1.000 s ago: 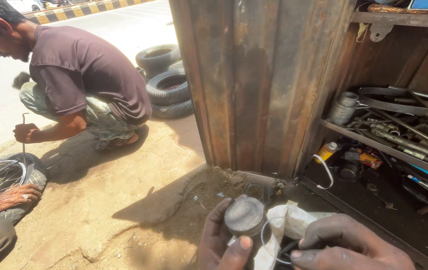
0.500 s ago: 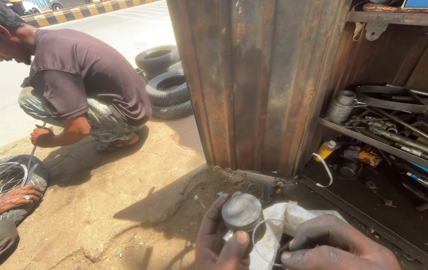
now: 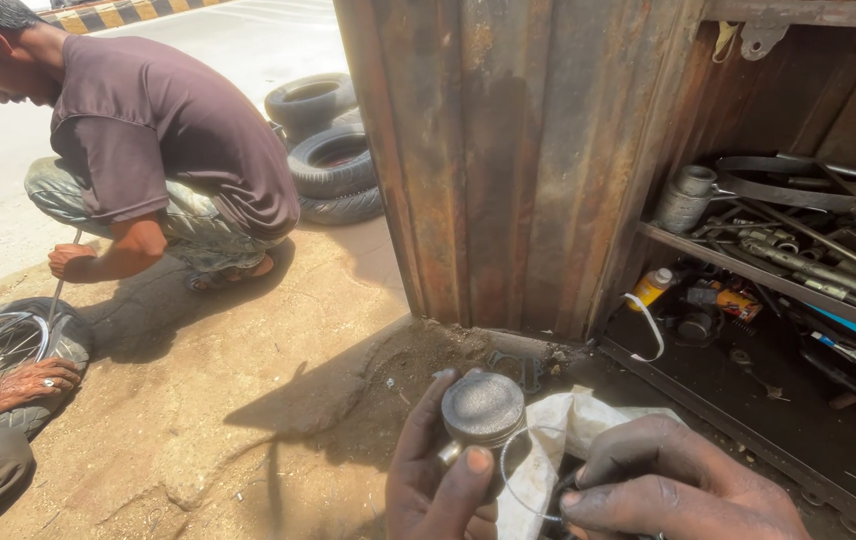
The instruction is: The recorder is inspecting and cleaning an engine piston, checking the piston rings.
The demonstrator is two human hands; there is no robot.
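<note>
Left hand [image 3: 438,480]: we held it palm-up, fingers and thumb closed around the grey piston [image 3: 483,410].
Right hand [image 3: 673,485]: knuckles up, we pinched a thin wire ring [image 3: 520,470] beside the white cloth [image 3: 573,430].
Piston: low centre, above dirt.

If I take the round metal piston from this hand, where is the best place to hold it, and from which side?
Probably grip the piston by its round side wall, coming from above or from the far side. Its flat dark crown faces up and is free, while the left hand already covers the near and lower sides.
</note>
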